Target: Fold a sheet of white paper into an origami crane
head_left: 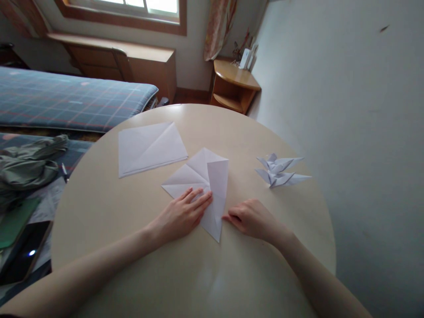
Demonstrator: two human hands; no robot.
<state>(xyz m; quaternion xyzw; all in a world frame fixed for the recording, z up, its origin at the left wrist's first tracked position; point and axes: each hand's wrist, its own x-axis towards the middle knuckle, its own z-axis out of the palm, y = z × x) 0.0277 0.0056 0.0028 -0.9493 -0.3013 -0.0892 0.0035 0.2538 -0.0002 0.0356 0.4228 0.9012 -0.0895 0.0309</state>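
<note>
My left hand (182,216) lies flat with its fingers spread on a folded white paper sheet (215,181), pressing its lower left part. That sheet is folded into an angular, pointed shape and lies on a round cream table (238,132). My right hand (251,218) is loosely curled, with its fingertips close to the sheet's right edge, and holds nothing. Farther up, a creased white paper stack (150,148) lies flat. To the right sit two white origami cranes (281,171), side by side and apart from both hands.
Left of the table are a plaid blue mattress (73,99), a grey-green cloth (28,163), a green folder (13,223) and a dark tablet (24,251). A wooden bedside cabinet (235,84) stands beyond the table, and a pale wall (357,132) runs along the right.
</note>
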